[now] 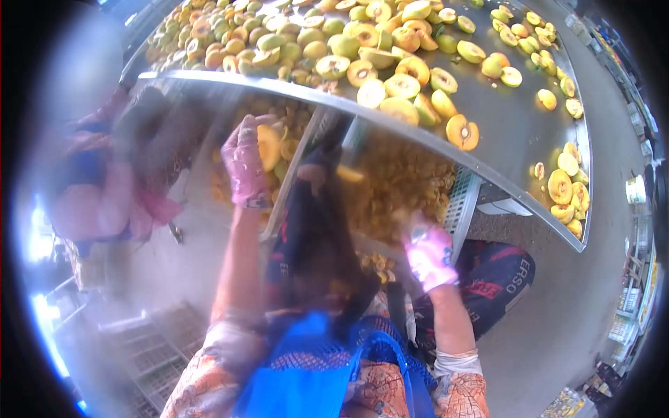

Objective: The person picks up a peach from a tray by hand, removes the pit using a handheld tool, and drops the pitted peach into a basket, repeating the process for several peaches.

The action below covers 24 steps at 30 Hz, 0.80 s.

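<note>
Two pink-gloved hands, both low, near side of the sloping metal bench [498,115]. Left hand [245,164] is curled, fingers clamped on a yellow-orange fruit half [269,148], held over whole and cut fruit [289,129] beneath the bench edge. Right hand [428,254] is motion-blurred, just beside a pale green crate [461,205]; cannot tell whether its fingers are together or apart, or whether they hold anything. Blurred heap of yellow-brown pieces [401,184] lies between the hands, left of the crate wall. One blurred yellow piece [350,174] shows above that heap's left side. On the bench: dense fruit pile [279,38] far left, loose halves [411,80] mid, small cluster [563,184] at right near corner. Co-worker [97,181] at left, blurred. White bucket [635,189] far right, pale crates [153,348] on the floor near left.
</note>
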Available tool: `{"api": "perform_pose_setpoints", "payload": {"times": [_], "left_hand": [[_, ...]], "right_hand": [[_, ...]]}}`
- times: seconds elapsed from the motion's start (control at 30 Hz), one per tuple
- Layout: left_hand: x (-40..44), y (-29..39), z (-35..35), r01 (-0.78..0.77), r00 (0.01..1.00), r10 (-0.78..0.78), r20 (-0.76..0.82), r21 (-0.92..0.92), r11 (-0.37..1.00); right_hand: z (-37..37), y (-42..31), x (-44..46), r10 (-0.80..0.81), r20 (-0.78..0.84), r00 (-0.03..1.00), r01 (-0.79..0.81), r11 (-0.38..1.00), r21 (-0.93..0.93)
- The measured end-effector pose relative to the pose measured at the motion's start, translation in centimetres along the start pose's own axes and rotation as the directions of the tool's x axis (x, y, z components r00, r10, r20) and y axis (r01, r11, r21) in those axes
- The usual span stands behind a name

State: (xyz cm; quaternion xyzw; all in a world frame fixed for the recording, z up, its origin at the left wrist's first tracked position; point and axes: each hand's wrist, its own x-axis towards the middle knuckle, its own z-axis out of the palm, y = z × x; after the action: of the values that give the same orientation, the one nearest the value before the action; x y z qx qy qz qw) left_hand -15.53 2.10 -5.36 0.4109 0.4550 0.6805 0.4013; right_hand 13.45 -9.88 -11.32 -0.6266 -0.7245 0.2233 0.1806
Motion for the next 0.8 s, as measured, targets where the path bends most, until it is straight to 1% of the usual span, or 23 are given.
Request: {"api": "perform_pose_setpoints", "payload": {"times": [0.03,0.07,0.1,0.13,0.17,0.2,0.23,0.27,0.3,0.33,0.37,0.4,0.43,0.47,0.53,0.57,0.63,0.67,0.7,0.73,0.77,0.8], "left_hand": [[1.3,0.6,-1.9,0.044,0.999,-0.039,-0.020,0.456,0.889],[2.1,1.0,-2.0,-0.229,0.963,0.244,0.116,0.829,0.509],[2.6,1.3,-1.9,-0.354,0.846,0.408,0.344,0.934,-0.053],[3.0,1.6,-0.7,-0.348,0.846,0.417,0.332,0.937,-0.039],[3.6,1.9,1.4,-0.394,0.875,0.352,0.331,0.910,0.125],[4.2,2.3,3.5,-0.417,0.896,0.287,0.339,0.863,0.284],[4.8,2.4,5.6,-0.454,0.883,0.271,0.383,0.842,0.290],[6.5,0.7,6.9,-0.565,0.803,0.330,0.496,0.810,0.157],[7.8,0.1,8.6,-0.572,0.806,0.270,0.527,0.811,0.123],[8.7,-0.5,10.3,-0.581,0.806,0.201,0.556,0.808,0.093],[9.1,-0.9,12.0,-0.575,0.811,0.196,0.551,0.812,0.099],[9.5,-1.0,13.8,-0.535,0.845,0.009,0.535,0.845,0.002],[9.7,-1.3,14.7,-0.508,0.856,-0.177,0.487,0.855,-0.107],[9.8,-2.1,14.9,-0.510,0.853,-0.192,0.486,0.853,-0.110],[9.6,-3.2,15.1,-0.677,0.735,-0.012,0.678,0.732,-0.082],[9.7,-3.5,15.0,-0.680,0.732,-0.022,0.681,0.729,-0.079],[9.8,-3.3,14.3,-0.592,0.793,0.017,0.609,0.763,0.260],[8.9,-2.2,13.7,-0.538,0.819,0.079,0.568,0.713,0.449],[7.8,-1.1,12.9,-0.541,0.816,0.077,0.572,0.712,0.448],[6.2,0.8,12.2,-0.328,0.865,0.014,0.502,0.542,0.773],[4.7,2.0,11.5,-0.058,0.888,-0.077,0.454,0.275,0.960],[3.2,2.3,10.8,-0.059,0.887,-0.079,0.456,0.281,0.958]], "right_hand": [[0.1,-0.1,-0.2,0.180,0.131,0.975,-0.168,0.981,-0.100],[-0.5,-1.4,0.4,0.210,0.229,0.951,-0.163,0.965,-0.206],[0.0,-1.7,-0.1,0.105,0.125,0.987,-0.089,0.988,-0.125],[-0.5,-2.6,0.1,0.083,0.124,0.989,-0.069,0.990,-0.119],[-1.0,-3.6,0.5,0.059,0.126,0.990,-0.045,0.993,-0.112],[-0.9,-3.8,1.0,0.058,0.191,0.980,-0.041,0.995,-0.092],[-0.5,-3.7,1.2,0.047,0.192,0.980,-0.028,0.995,-0.101],[0.1,-3.4,1.1,0.035,0.234,0.972,-0.018,0.997,-0.075],[0.7,-2.8,0.7,0.025,0.277,0.960,-0.012,0.999,-0.048],[2.0,-1.9,0.0,0.013,0.184,0.983,-0.029,0.996,0.087],[1.5,-2.4,0.1,0.015,0.193,0.981,-0.032,0.996,0.082],[0.6,-3.4,0.6,0.032,0.241,0.970,-0.039,0.999,0.025],[0.2,-3.9,0.9,0.050,0.288,0.956,-0.044,0.999,-0.028],[0.3,-3.9,1.0,0.055,0.298,0.953,-0.052,0.998,-0.019],[0.7,-3.9,0.7,0.004,0.175,0.985,-0.008,1.000,0.023],[0.9,-3.9,0.6,0.013,0.180,0.984,-0.018,0.999,0.027],[1.1,-3.7,0.4,-0.016,0.124,0.992,0.013,1.000,0.026],[1.0,-3.7,0.3,-0.014,0.123,0.992,0.010,1.000,0.028],[0.9,-3.7,0.1,-0.017,0.169,0.985,0.016,1.000,0.010],[0.7,-3.9,0.0,-0.022,0.217,0.976,0.024,1.000,-0.005],[0.5,-3.8,-0.1,-0.023,0.214,0.976,0.024,1.000,0.002],[0.2,-3.6,-0.2,-0.087,0.113,0.990,0.080,0.995,0.060]]}}
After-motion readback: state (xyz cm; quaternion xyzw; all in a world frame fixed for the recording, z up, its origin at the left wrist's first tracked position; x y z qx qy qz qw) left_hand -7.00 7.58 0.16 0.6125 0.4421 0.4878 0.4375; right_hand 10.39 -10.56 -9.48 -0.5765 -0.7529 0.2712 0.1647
